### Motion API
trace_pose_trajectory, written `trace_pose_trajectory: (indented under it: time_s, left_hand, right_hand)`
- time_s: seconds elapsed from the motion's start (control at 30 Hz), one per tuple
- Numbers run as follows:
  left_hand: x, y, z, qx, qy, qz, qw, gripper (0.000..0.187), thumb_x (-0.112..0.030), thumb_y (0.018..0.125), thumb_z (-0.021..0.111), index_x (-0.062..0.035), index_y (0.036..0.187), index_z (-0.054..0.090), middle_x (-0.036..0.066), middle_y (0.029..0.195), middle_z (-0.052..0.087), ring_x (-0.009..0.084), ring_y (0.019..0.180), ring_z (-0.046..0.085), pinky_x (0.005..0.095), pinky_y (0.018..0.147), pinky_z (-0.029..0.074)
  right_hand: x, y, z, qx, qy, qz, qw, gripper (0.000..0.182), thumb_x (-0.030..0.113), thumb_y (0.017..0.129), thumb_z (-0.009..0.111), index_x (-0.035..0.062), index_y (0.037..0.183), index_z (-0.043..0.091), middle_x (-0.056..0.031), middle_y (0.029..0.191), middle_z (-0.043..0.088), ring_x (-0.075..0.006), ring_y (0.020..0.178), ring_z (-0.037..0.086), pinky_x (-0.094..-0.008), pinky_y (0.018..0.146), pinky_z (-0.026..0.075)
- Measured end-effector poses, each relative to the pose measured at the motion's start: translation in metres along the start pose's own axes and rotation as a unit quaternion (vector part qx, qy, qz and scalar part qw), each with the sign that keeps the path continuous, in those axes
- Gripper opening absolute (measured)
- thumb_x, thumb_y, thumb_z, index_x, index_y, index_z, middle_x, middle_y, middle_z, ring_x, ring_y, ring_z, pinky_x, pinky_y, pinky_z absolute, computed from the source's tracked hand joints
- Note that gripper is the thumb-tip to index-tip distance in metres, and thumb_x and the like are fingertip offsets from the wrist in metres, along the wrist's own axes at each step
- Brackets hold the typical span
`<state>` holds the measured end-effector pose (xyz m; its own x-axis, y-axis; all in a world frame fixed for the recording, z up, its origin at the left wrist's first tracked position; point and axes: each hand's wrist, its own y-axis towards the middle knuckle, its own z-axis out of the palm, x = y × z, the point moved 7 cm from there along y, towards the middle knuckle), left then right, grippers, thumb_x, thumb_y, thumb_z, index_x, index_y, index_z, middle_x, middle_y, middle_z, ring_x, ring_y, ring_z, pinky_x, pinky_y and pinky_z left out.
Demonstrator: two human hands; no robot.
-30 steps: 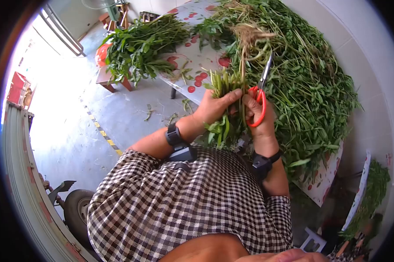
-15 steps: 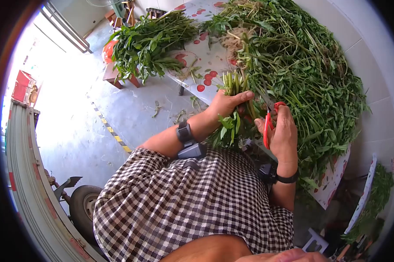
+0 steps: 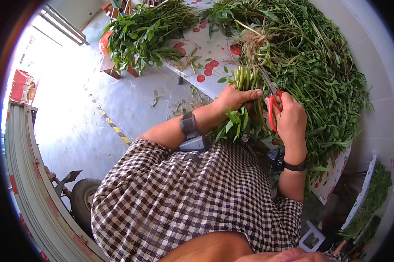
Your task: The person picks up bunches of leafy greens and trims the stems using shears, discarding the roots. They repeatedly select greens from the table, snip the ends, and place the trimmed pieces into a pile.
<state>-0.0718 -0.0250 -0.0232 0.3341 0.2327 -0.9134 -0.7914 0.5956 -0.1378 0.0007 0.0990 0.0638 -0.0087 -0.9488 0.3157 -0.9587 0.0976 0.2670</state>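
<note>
Left hand (image 3: 240,97) has its fingers clamped around an upright bundle of pale-green cut stems (image 3: 245,78), held at the near edge of a white cherry-print table cover (image 3: 212,85), thumb toward the blades. Right hand (image 3: 292,115) has its fingers closed on red-handled metal scissors (image 3: 272,89), blade tips just beside the stem tops, contact unclear; tan fibrous roots (image 3: 253,41) lie beyond, a large heap of green leafy plants (image 3: 326,83) to the right.

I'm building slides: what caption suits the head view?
Left hand grips a bunch of leafy stems; right hand holds red-handled scissors beside it.
</note>
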Motion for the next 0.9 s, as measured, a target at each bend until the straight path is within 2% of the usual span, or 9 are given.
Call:
trace_pose_trajectory:
  time_s: [0.2,0.3,0.4,0.5,0.53,0.63,0.67,0.8,0.9]
  left_hand:
    - [0.004,0.004,-0.002,0.002,-0.001,0.004,1.000,0.022,-0.024,0.085,0.072,-0.0044,0.084,0.061,0.001,0.057,0.053,0.0106,0.048,0.051,0.0246,0.044,0.039]
    - [0.011,0.008,-0.005,0.003,-0.014,-0.016,1.000,0.021,-0.023,0.085,0.071,-0.0044,0.085,0.061,0.001,0.057,0.053,0.0106,0.048,0.051,0.0245,0.044,0.039]
    - [0.012,0.007,-0.007,-0.008,-0.006,-0.033,0.999,0.021,-0.022,0.085,0.071,-0.0044,0.085,0.060,0.000,0.056,0.052,0.0102,0.047,0.049,0.0244,0.043,0.037]
    - [0.015,0.008,-0.006,-0.003,-0.031,-0.029,0.999,0.021,-0.023,0.085,0.071,-0.0043,0.085,0.060,0.000,0.056,0.051,0.0097,0.046,0.047,0.0241,0.042,0.035]
    - [0.014,0.006,-0.004,0.000,-0.045,-0.023,0.999,0.021,-0.023,0.085,0.070,-0.0043,0.086,0.060,0.000,0.056,0.051,0.0096,0.046,0.046,0.0240,0.042,0.035]
    - [0.018,0.005,-0.004,0.015,-0.062,-0.031,0.997,0.021,-0.023,0.085,0.070,-0.0043,0.087,0.061,0.000,0.057,0.051,0.0090,0.046,0.046,0.0235,0.042,0.034]
    - [0.019,0.005,-0.005,0.020,-0.064,-0.038,0.997,0.020,-0.022,0.085,0.070,-0.0044,0.088,0.062,0.000,0.057,0.052,0.0089,0.046,0.046,0.0233,0.042,0.034]
    - [0.012,-0.001,-0.002,0.010,-0.035,-0.045,0.998,0.021,-0.023,0.085,0.071,-0.0036,0.089,0.063,0.000,0.058,0.053,0.0089,0.047,0.047,0.0236,0.043,0.035]
    - [0.008,-0.002,0.001,0.002,0.010,-0.069,0.998,0.023,-0.024,0.084,0.072,-0.0032,0.090,0.064,0.000,0.059,0.055,0.0091,0.048,0.048,0.0239,0.044,0.036]
  right_hand:
    - [-0.006,0.001,0.008,0.005,0.059,0.001,0.998,0.030,0.028,0.086,0.067,-0.0007,0.082,0.057,-0.0180,0.074,0.062,-0.0367,0.066,0.062,-0.0434,0.058,0.048]
    - [-0.006,0.001,0.012,0.023,0.107,0.008,0.994,0.029,0.024,0.086,0.067,-0.0020,0.078,0.057,-0.0182,0.067,0.059,-0.0334,0.057,0.060,-0.0394,0.052,0.046]
    - [-0.006,-0.003,0.014,0.048,0.190,0.028,0.980,0.027,0.022,0.088,0.066,-0.0002,0.076,0.058,-0.0108,0.060,0.056,-0.0212,0.046,0.055,-0.0312,0.046,0.043]
    - [-0.026,-0.007,0.026,0.057,0.452,0.187,0.871,0.024,0.022,0.090,0.065,0.0029,0.077,0.059,-0.0008,0.057,0.051,-0.0093,0.045,0.048,-0.0236,0.044,0.040]
    - [-0.026,-0.009,0.023,0.068,0.526,0.155,0.833,0.025,0.026,0.091,0.064,0.0041,0.080,0.059,0.0025,0.062,0.051,-0.0054,0.049,0.048,-0.0203,0.045,0.040]
    - [-0.028,-0.003,0.009,0.009,0.622,0.137,0.771,0.027,0.029,0.091,0.063,0.0024,0.087,0.059,-0.0016,0.069,0.055,-0.0068,0.053,0.051,-0.0202,0.047,0.042]
    - [-0.027,0.000,0.006,0.020,0.626,0.088,0.774,0.030,0.031,0.092,0.062,0.0013,0.094,0.058,-0.0075,0.082,0.062,-0.0073,0.058,0.054,-0.0201,0.051,0.044]
    - [-0.032,0.011,0.000,-0.043,0.578,0.073,0.812,0.030,0.030,0.093,0.060,0.0008,0.097,0.055,-0.0171,0.108,0.065,-0.0081,0.063,0.056,-0.0199,0.055,0.045]
    - [-0.028,0.020,-0.006,-0.060,0.591,0.048,0.803,0.028,0.028,0.093,0.059,0.0008,0.095,0.054,-0.0169,0.108,0.065,-0.0080,0.063,0.056,-0.0201,0.055,0.045]
